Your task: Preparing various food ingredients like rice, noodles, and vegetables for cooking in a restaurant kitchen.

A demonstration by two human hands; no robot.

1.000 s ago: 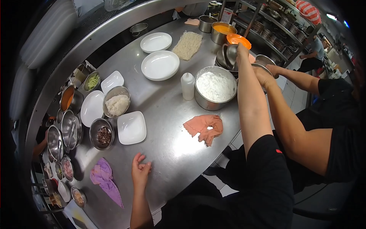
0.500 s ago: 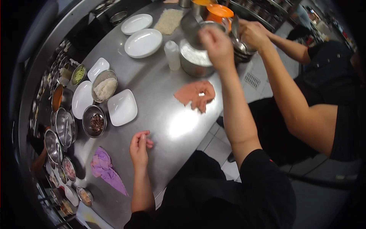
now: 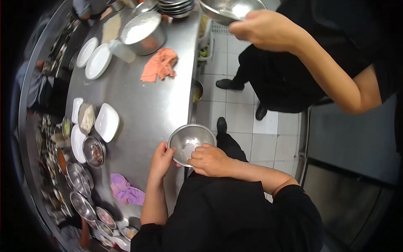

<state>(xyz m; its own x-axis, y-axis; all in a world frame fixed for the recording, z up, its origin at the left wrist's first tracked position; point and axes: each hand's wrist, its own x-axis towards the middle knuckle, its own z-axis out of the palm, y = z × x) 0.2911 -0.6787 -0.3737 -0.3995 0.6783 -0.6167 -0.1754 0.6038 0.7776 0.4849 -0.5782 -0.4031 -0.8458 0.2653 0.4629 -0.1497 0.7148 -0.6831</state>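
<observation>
A small metal bowl point(image 3: 189, 138) with a few whitish bits inside is held in front of me, over the table's near edge. My left hand point(image 3: 161, 161) grips its left side, thumb at the rim and fingers underneath. My right hand point(image 3: 209, 161) is closed at the near right rim, its curled fingers reaching over into the bowl; the fingertips are partly hidden. To the left on the table lies a crumpled purple cloth point(image 3: 126, 191).
At the far end of the steel table point(image 3: 147, 109) are an orange cloth point(image 3: 160, 65), a pot of white powder point(image 3: 153, 40), a squeeze bottle point(image 3: 122, 51) and oval plates point(image 3: 98, 61). Several bowls line the left. A co-worker's hand point(image 3: 273, 31) holds a larger metal bowl point(image 3: 228, 11).
My right hand has come back from above the pot, and both hands are now at the metal bowl. The view has turned. The co-worker has moved away from the table with a bowl.
</observation>
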